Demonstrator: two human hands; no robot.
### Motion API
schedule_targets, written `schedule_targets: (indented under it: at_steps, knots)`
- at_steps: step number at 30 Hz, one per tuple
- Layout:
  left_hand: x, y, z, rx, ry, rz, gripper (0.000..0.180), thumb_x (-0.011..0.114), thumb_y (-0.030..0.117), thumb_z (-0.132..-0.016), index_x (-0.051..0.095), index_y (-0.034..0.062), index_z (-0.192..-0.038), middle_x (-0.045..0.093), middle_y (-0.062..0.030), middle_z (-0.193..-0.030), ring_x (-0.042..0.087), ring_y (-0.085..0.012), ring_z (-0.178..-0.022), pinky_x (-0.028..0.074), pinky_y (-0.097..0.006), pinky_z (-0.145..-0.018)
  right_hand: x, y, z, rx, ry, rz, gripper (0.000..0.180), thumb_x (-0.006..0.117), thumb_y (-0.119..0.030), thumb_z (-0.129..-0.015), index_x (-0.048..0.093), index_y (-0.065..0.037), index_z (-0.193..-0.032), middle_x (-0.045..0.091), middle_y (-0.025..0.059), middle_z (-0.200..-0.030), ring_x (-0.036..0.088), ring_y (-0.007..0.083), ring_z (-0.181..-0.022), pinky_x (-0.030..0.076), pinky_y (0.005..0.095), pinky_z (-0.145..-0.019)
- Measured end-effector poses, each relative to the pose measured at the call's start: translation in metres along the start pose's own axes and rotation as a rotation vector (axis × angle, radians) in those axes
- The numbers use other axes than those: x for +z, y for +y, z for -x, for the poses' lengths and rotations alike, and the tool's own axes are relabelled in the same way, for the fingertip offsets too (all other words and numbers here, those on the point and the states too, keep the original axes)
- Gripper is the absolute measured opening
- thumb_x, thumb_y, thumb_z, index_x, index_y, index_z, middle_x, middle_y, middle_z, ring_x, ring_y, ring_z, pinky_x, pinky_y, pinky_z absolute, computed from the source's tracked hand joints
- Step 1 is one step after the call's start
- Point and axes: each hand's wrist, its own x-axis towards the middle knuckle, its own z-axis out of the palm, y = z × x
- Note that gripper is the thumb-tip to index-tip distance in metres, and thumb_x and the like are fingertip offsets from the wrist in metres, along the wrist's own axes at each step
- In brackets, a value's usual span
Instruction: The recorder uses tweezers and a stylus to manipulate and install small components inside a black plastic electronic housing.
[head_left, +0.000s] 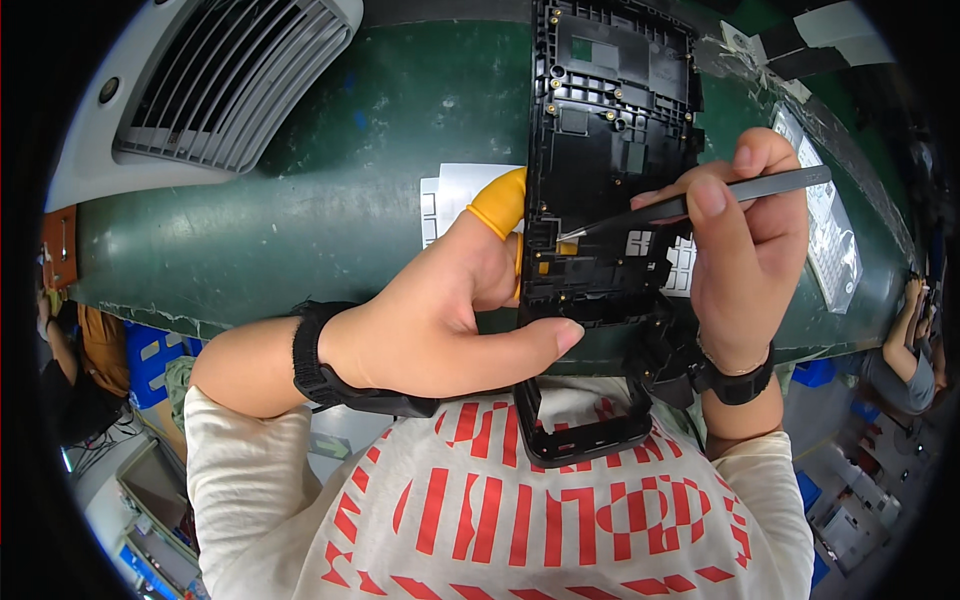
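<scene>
A long black plastic housing [600, 150] with brass inserts, ribs and small cut-outs is held up over the green bench. Its near end has an open frame that reaches down against my shirt. My left hand [430, 300] grips the housing's left edge, thumb on the near part, with a yellow finger cot [500, 205] on one finger. In my right hand [745, 240] is a pair of dark tweezers [720, 195], pinched between thumb and fingers. The tips touch or hover at a small light piece [565, 240] near the housing's left side; which of these I cannot tell.
White sheets of small pieces [430, 205] lie under the housing. At the far left stands a white vented machine [235, 80]. A clear-wrapped sheet of pieces [825, 230] lies on the right of the green bench [200, 240]. Other people sit at both sides.
</scene>
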Motion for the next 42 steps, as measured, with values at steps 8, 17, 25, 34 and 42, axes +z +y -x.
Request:
schedule_targets:
  at_steps: [8, 17, 25, 34, 42]
  knots:
    - [0.0005, -0.0013, -0.0008, 0.039, -0.020, -0.017, 0.071, 0.048, -0.009, -0.066, 0.008, 0.0024, -0.124, 0.028, -0.0115, -0.121, 0.032, -0.0194, -0.112, 0.027, -0.033, -0.091, -0.0022, 0.0019, 0.0015, -0.014, 0.002, -0.023, 0.021, 0.047, -0.006, -0.077, 0.031, -0.004, -0.091, 0.052, 0.0081, -0.067, 0.055, 0.0177, -0.060, 0.047, 0.0305, -0.063]
    - [0.0002, 0.0010, 0.0004, 0.020, -0.049, -0.010, 0.071, 0.046, -0.008, -0.067, 0.007, 0.0031, -0.125, 0.029, -0.0116, -0.121, 0.034, -0.0194, -0.111, 0.028, -0.033, -0.091, -0.0044, 0.0051, 0.0021, -0.048, -0.039, -0.002, 0.021, 0.047, -0.006, -0.077, 0.031, -0.004, -0.090, 0.053, 0.0097, -0.067, 0.055, 0.0185, -0.060, 0.047, 0.0319, -0.063]
    - [0.0000, 0.0010, 0.0000, 0.050, -0.063, -0.032, 0.072, 0.046, -0.009, -0.067, 0.005, 0.0037, -0.125, 0.029, -0.0120, -0.121, 0.033, -0.0201, -0.112, 0.028, -0.034, -0.091, -0.0022, 0.0042, 0.0026, -0.036, -0.031, -0.017, 0.020, 0.046, -0.006, -0.078, 0.031, -0.005, -0.090, 0.053, 0.0100, -0.068, 0.055, 0.0189, -0.061, 0.046, 0.0311, -0.063]
    - [0.0006, 0.0015, 0.0004, 0.053, -0.058, -0.055, 0.073, 0.047, -0.009, -0.067, 0.005, 0.0043, -0.125, 0.028, -0.0115, -0.122, 0.033, -0.0196, -0.112, 0.028, -0.034, -0.091, -0.0025, 0.0046, 0.0027, -0.042, -0.032, -0.006, 0.019, 0.046, -0.006, -0.078, 0.031, -0.005, -0.090, 0.053, 0.0096, -0.068, 0.055, 0.0184, -0.061, 0.046, 0.0298, -0.063]
    - [0.0012, 0.0017, 0.0009, 0.055, -0.049, -0.069, 0.073, 0.046, -0.010, -0.066, 0.005, 0.0045, -0.125, 0.029, -0.0117, -0.121, 0.034, -0.0196, -0.112, 0.029, -0.034, -0.090, -0.0032, 0.0062, 0.0020, -0.048, -0.041, 0.016, 0.019, 0.046, -0.005, -0.078, 0.031, -0.005, -0.090, 0.052, 0.0093, -0.067, 0.055, 0.0185, -0.060, 0.047, 0.0302, -0.062]
